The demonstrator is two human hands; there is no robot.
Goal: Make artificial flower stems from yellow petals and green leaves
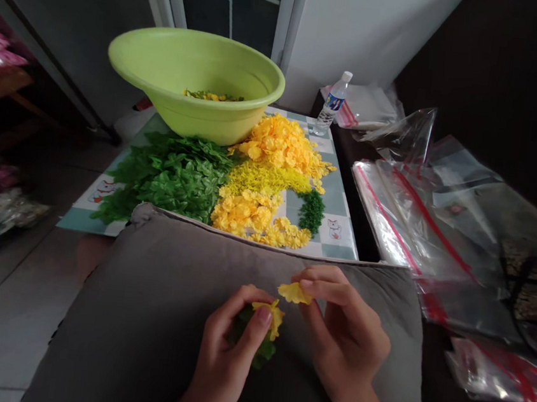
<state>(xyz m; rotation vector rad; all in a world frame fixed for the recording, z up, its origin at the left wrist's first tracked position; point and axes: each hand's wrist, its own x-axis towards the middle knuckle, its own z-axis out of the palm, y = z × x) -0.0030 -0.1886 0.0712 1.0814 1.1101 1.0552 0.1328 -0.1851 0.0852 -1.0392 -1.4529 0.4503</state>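
Over a grey cushion [155, 317], my left hand [233, 351] is closed on an artificial flower [275, 322] with yellow petals, green leaves showing below its fingers. Just to the right, my right hand [346, 330] pinches a loose yellow petal piece [294, 293] between thumb and fingers. A small gap separates that piece from the flower. Beyond the cushion lie a heap of green artificial leaves [179, 176], a pile of orange-yellow petals [282, 141], paler yellow petals [245, 211], thin yellow sprigs [266, 178] and a small dark green bunch [312, 212].
A large lime-green basin [191, 113] with flower pieces inside stands at the back of the table [340, 199]. A water bottle [332, 105] is near its back right corner. Clear plastic bags [421, 210] with red strips lie on the right. Pink and white flowers [13, 209] are at left.
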